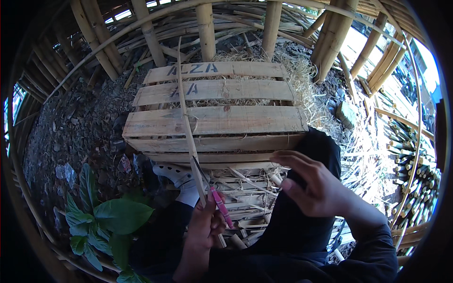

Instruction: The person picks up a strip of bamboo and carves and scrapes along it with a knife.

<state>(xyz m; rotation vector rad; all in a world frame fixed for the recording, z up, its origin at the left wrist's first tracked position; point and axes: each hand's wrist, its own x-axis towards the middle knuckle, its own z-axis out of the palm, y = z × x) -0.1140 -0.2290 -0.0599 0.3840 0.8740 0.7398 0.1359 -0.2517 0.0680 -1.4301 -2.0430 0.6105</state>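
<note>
- Wooden crate [214, 120] of pale slats stands far of the knees, straw behind it
- Long thin bamboo strip [188, 127] runs from the near left hand up across the crate, seemingly only partly pared
- Right hand [314, 186] hovers apart, fingers loosely spread, holding nothing
- Left hand [205, 224] is clamped on the strip and a pink-handled knife [219, 203]; by my judgement, trimming is underway

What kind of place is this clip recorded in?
Probably an open-air bamboo workshop. Bamboo poles stand around, cut bamboo pieces are stacked at right, and shavings litter the ground by a wooden crate. The left hand holds a thin bamboo strip.
</note>
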